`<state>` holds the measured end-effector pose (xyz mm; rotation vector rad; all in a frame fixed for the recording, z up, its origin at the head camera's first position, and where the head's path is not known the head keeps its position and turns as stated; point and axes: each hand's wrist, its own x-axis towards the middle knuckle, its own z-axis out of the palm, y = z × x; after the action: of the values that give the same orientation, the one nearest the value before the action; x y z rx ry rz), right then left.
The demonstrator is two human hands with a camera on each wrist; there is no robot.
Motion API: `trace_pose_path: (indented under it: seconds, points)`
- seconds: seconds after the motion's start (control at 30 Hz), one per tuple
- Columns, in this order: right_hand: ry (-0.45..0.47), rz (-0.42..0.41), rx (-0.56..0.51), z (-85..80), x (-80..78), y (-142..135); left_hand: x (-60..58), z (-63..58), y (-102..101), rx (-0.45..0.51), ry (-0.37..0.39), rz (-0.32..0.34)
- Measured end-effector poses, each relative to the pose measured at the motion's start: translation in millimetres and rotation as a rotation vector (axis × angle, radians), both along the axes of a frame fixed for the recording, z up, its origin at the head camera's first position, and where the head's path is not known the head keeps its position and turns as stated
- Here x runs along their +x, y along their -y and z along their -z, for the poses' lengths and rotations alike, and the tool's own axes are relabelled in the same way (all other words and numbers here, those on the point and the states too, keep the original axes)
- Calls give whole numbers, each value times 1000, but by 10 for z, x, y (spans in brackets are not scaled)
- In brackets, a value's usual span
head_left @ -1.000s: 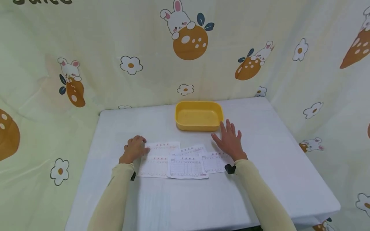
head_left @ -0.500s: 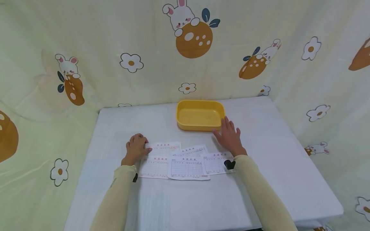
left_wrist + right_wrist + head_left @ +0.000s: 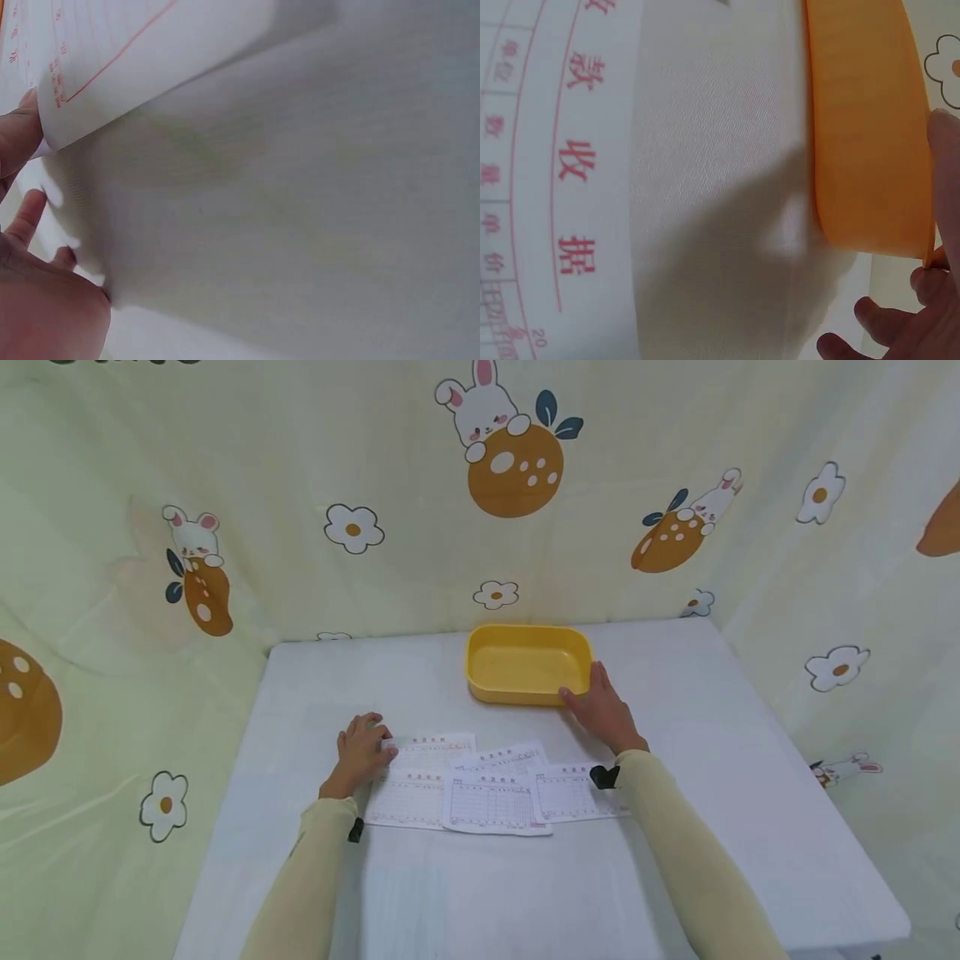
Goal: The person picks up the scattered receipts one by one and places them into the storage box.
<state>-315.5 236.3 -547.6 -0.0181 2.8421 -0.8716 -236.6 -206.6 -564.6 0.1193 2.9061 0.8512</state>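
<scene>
Several printed receipt slips (image 3: 497, 804) lie overlapping on the white table, with red headings and ruled columns. My left hand (image 3: 362, 752) is at the left edge of the upper left slip (image 3: 431, 754). In the left wrist view the thumb (image 3: 21, 133) lies over that slip's corner, while the other visible fingers are spread apart beyond it. A shallow yellow plastic basin (image 3: 525, 699) stands behind the slips. My right hand (image 3: 603, 710) holds its near right corner, the thumb at the front wall and the fingers along the right side.
The white-covered table (image 3: 750, 827) reaches out on both sides of the slips. A pale curtain (image 3: 420, 568) with rabbit and flower prints hangs behind it and along both sides. The right forearm (image 3: 675, 835) passes over the rightmost slip (image 3: 573, 802).
My right hand has come from open beside the basin to a hold on its near right corner. The left hand stays by the slips, its fingers shifted slightly. The head view has drifted a little.
</scene>
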Motion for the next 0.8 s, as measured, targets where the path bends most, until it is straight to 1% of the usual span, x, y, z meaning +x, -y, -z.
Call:
trace_pose_path:
  seconds: [0.1, 0.2, 0.3, 0.33, 0.4, 0.5, 0.57, 0.7, 0.77, 0.8]
  points:
    - [14, 8, -23, 17, -27, -3, -11, 47, 9, -2, 0, 3]
    - [8, 15, -46, 21, -46, 12, -19, 61, 29, 2, 5, 6]
    - [2, 22, -64, -2, -41, 9, -28, 67, 58, 55, 14, -2]
    - [3, 25, -69, -11, -36, 10, -29, 58, 81, 86, 25, -11]
    - [8, 33, -79, -26, -29, 12, -21, 32, 143, 165, 65, -51]
    - [19, 45, -72, -25, -25, 6, 0, -18, 247, 266, 98, -138]
    - [23, 52, -63, -23, -21, -4, 12, -84, 323, 316, 64, -202]
    - [18, 50, -66, -20, -24, -7, -6, -254, 447, 410, -81, -354]
    - [11, 42, -71, -19, -29, 2, -43, -356, 467, 469, -152, -421]
    - [3, 40, -73, -16, -32, 6, -72, -412, 457, 508, -180, -444]
